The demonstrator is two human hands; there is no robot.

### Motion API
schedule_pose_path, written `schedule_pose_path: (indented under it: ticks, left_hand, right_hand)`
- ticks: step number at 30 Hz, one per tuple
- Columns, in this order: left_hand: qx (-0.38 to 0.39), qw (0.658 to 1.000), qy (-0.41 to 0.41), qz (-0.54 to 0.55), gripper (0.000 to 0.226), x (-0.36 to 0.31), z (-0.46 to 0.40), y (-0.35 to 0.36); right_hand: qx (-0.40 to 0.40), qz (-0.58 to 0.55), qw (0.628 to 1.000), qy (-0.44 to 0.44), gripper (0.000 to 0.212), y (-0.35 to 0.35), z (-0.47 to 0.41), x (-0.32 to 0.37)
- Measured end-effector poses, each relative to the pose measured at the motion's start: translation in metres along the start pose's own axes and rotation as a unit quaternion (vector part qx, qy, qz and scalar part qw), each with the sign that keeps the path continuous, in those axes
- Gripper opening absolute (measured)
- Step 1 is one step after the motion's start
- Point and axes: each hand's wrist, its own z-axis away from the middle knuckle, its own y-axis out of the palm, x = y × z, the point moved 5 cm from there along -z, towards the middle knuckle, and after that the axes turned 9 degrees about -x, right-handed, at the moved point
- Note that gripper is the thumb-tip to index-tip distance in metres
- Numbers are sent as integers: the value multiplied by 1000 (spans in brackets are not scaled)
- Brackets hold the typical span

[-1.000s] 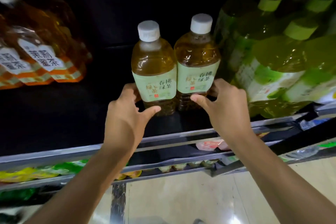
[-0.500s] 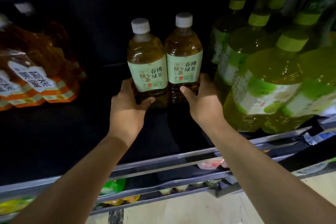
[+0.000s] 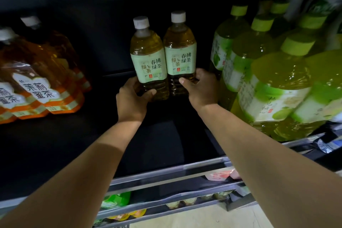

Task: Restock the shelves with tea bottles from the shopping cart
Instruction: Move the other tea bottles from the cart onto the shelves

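Item: two tea bottles, left bottle [image 3: 149, 61] and right bottle [image 3: 180, 53], upright and touching, deep on the shelf [image 3: 55, 144] toward its back edge. Left hand [image 3: 132, 98] grips the left base, right hand [image 3: 200, 89] the right (low grips). Risk: a hasty release could tip them against the green-capped bottles [image 3: 259, 57] beside.

Single view only, head-worn wide-angle camera. Looks forward and slightly downward into dark shelf [image 3: 55, 153], close range, arm's reach. Both forearms enter from bottom edge, stretching away from lens toward shelf back. Shelf's metal front rail [image 3: 166, 169] crosses lower frame; below rail, lower shelf tiers and pale floor [image 3: 203, 216] visible. Wide lens bends edges: bottles left and right of shelf centre lean outward, looming large. No second view, so no shared area.
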Motion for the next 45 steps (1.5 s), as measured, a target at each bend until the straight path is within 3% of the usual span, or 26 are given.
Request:
schedule_pose_path:
  ticks: [3, 6, 9, 13, 16, 20, 27, 34, 38, 41, 45]
  left_hand:
    - [14, 1000, 4, -21, 44, -6, 2, -1]
    - [79, 989, -26, -123, 39, -8, 9, -2]
    - [179, 959, -74, -207, 59, -8, 32, -11]
    - [224, 926, 29, -303, 55, -35, 59, -41]
    - [243, 903, 65, -349, 50, -47, 91, -69]
    - [276, 876, 64, -390, 60, -52, 156, -105]
    - [246, 859, 36, -447, 89, -48, 228, -168]
    - [171, 859, -83, -475, 72, -37, 296, -232]
    - [141, 853, -149, -480, 78, -45, 336, -276]
    - [104, 835, -213, -496, 88, -53, 366, -313]
    - [33, 802, -280, -526, 84, -63, 416, -352]
  right_hand:
    - [21, 23, 1000, 3, 24, -1, 0, 3]
    - [83, 90, 992, 40, 25, -8, 7, 11]
    - [159, 166, 972, 48, 39, -22, 25, 24]
    - [210, 275, 938, -31, 44, -47, 54, 50]
    - [266, 338, 900, -74, 47, -62, 87, 60]
    - [323, 450, 827, -94, 62, -75, 143, 60]
    - [328, 478, 778, -242, 69, -95, 212, 77]
    - [374, 419, 748, -354, 72, -88, 281, 86]
    - [410, 371, 728, -405, 71, -78, 317, 96]
    - [444, 320, 719, -428, 72, -75, 345, 112]
    - [491, 261, 696, -454, 72, -71, 384, 134]
